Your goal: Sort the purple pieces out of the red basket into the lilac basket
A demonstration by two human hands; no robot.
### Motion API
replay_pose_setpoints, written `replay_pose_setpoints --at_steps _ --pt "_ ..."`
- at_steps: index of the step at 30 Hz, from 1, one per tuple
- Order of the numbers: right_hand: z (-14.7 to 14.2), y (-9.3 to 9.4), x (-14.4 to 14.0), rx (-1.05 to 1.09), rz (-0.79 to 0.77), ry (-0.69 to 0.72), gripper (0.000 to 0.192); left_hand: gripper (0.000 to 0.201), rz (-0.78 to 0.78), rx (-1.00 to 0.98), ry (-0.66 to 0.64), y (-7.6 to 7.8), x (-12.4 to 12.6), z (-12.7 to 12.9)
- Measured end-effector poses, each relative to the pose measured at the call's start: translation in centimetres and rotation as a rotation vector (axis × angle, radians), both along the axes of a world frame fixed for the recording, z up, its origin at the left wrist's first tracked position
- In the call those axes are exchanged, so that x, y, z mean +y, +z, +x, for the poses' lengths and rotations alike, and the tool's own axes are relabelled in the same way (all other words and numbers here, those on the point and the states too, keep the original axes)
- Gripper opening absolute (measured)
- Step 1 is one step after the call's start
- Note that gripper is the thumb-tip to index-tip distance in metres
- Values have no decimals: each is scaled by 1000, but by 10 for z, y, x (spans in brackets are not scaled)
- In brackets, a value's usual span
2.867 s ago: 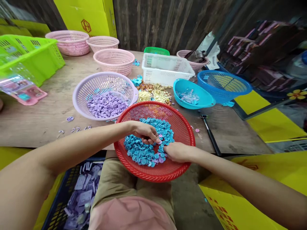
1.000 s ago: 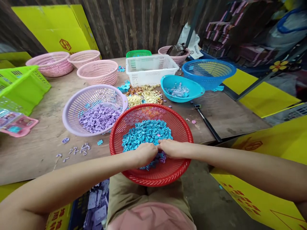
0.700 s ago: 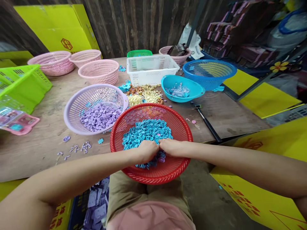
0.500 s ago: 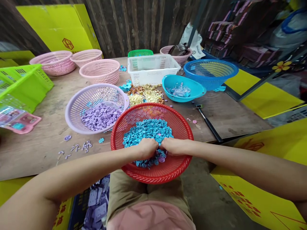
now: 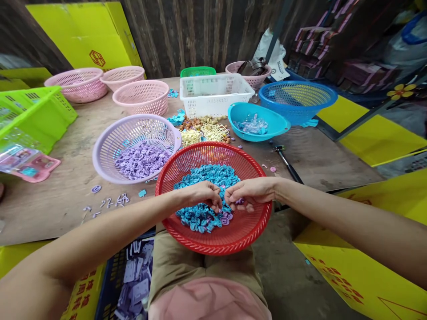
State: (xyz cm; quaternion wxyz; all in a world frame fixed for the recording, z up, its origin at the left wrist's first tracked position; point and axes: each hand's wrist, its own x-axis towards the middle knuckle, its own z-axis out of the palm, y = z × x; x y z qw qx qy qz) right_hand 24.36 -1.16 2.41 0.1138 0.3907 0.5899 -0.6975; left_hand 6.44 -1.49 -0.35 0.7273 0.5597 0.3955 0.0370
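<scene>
**Two hands meet over the red basket**

The round red plastic basket [image 5: 213, 235] sits at the near edge of the wooden table [image 5: 60, 191], partly over the person's lap. A heap of small blue plastic spiral pieces [image 5: 207, 191] lies inside it, with a few purple ones mixed in. The left hand [image 5: 202, 195] and the right hand [image 5: 250, 192] hover just above the heap, curled, fingertips nearly touching. The right hand pinches a small purple piece [image 5: 240, 201]. I cannot tell if the left hand holds anything.

Left of the red basket, and a bit farther, stands a round pale purple basket [image 5: 106, 146] with purple spiral pieces [image 5: 142, 159] in it. Behind the red basket lies a pile of thin gold pieces [image 5: 207, 132]. Farther back sits a white square basket [image 5: 215, 93].
</scene>
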Motion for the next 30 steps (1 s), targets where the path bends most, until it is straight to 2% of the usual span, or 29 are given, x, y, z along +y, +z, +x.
replay_pose_setpoints --at_steps 2,4,6,8,11,14,16,21,24,27,29,30 --pt "-5 -4 -3 -76 151 71 22 16 -29 -7 50 0 -2 1" --pt "-11 -7 -8 -164 423 203 21 14 12 57 59 -2 -3 2" --pt "-17 -11 -15 -230 679 333 19 12 102 156 14 -3 -3 2" --pt "-22 -13 -22 -302 814 422 27 20 235 269 -93 -4 -5 2" --pt "-26 -15 -29 -422 863 523 32 30 468 425 -307 -3 -7 3" --pt "-29 -15 -32 -492 885 604 27 27 719 492 -480 -2 -11 7" --pt "-30 -15 -32 -535 869 637 26 24 830 525 -542 -3 -13 10" --pt "-31 -17 -28 -614 833 667 27 22 1017 653 -607 -9 -15 20" --pt "-27 -19 -25 -623 892 669 34 16 1058 666 -648 -13 -13 25" --pt "-22 -19 -21 -594 935 698 36 13 1043 629 -615 -16 -8 25" --pt "-18 -16 -18 -576 938 710 34 11 956 542 -533 -15 -4 21" --pt "-16 -14 -16 -553 928 713 32 10 858 476 -478 -14 -2 19"
